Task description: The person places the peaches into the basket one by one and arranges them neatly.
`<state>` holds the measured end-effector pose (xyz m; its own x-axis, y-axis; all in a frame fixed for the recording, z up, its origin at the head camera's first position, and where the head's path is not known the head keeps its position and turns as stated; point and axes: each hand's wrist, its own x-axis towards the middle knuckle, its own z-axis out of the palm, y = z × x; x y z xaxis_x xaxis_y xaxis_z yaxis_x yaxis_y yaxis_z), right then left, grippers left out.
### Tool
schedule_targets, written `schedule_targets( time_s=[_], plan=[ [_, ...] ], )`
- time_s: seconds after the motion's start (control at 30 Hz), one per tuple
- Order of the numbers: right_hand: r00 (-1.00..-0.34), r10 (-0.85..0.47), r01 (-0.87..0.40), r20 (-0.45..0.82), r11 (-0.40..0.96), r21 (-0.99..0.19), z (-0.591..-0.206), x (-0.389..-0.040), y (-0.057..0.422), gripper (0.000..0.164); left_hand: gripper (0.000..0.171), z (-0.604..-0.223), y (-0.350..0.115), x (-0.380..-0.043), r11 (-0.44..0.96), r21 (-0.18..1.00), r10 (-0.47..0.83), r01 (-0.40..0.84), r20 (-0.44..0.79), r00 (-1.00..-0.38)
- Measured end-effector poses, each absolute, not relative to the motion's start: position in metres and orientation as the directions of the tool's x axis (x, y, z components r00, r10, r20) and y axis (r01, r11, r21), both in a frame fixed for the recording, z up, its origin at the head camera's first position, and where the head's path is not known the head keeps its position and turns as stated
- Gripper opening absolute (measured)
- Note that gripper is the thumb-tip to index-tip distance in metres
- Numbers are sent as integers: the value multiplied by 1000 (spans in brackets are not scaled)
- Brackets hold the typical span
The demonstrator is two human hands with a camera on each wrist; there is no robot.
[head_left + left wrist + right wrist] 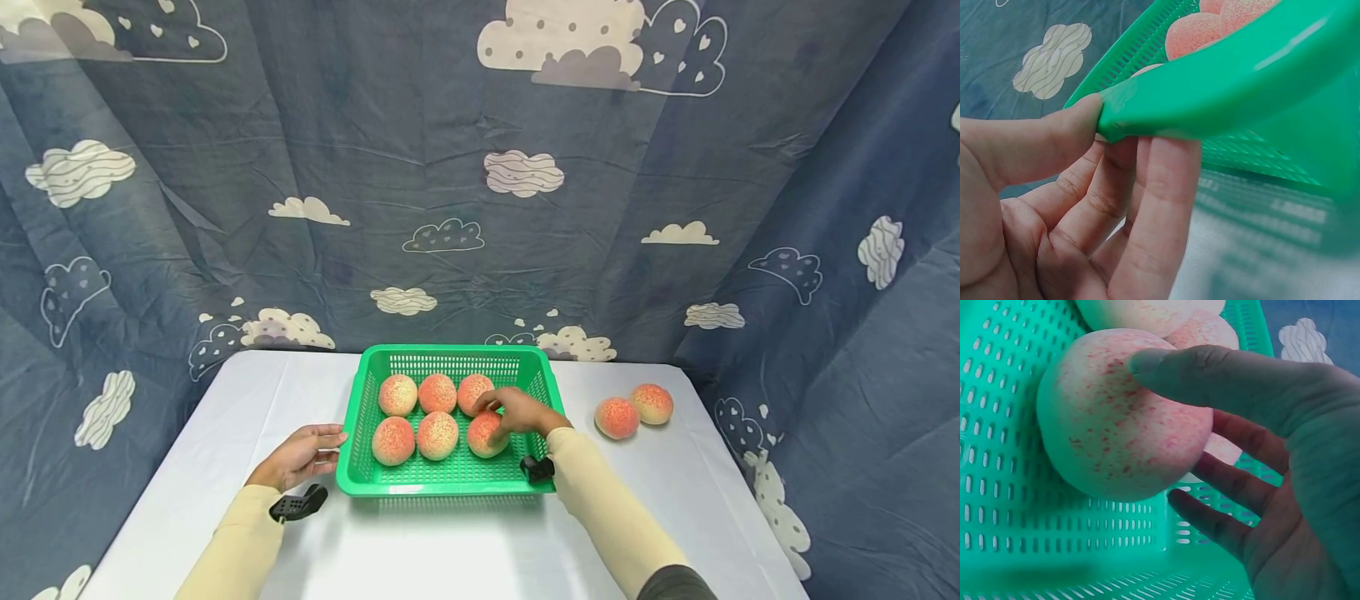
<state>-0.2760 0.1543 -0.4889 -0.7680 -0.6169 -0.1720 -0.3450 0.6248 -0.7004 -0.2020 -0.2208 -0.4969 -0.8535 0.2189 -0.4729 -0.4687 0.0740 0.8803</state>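
A green plastic basket [450, 488] with slotted walls holds several peaches in two rows. At its left side, my left hand [303, 454] pinches the rim between thumb and fingers, as the left wrist view shows close up. My right hand [520, 410] reaches over the right wall and holds the front right peach [483, 440]. In the right wrist view the thumb lies on top of this red-speckled peach [1122, 425], with the fingers around its far side. Behind it, the back right peach [472, 390] is partly covered by the fingers.
On the white table [420, 550], right of the basket, lie a redder peach [617, 418] and a yellower peach [652, 403], side by side. A dark blue cloud-patterned curtain [420, 200] hangs behind the table and along its sides.
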Motion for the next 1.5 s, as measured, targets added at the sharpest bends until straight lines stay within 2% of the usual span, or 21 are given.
schedule_targets(
  time_s=[0.33,0.57,0.9,1.13,1.37,1.5],
  plan=[
    [-758,-633,-309,-155,559,-770,-478,-271,170,48,48,-498,-220,-203,80,880,209,-469,-475,-855],
    [-766,-616,-243,-184,542,-805,-472,-266,185,50,47,-499,-220,-203,75,882,211,-465,-470,-857],
    [-764,-613,-116,-204,441,-890,-465,-259,212,57,46,-496,-219,-202,84,879,202,-468,-475,-856],
    [-762,-629,-131,-153,382,-915,-458,-253,231,57,43,-495,-219,-201,79,883,214,-463,-468,-857],
    [-809,-574,-63,-125,296,-953,-453,-245,253,59,45,-497,-219,-201,82,880,212,-467,-474,-855],
    [-829,-553,-74,-79,248,-966,-452,-242,265,60,46,-497,-219,-202,87,881,208,-465,-472,-857]
  ],
)
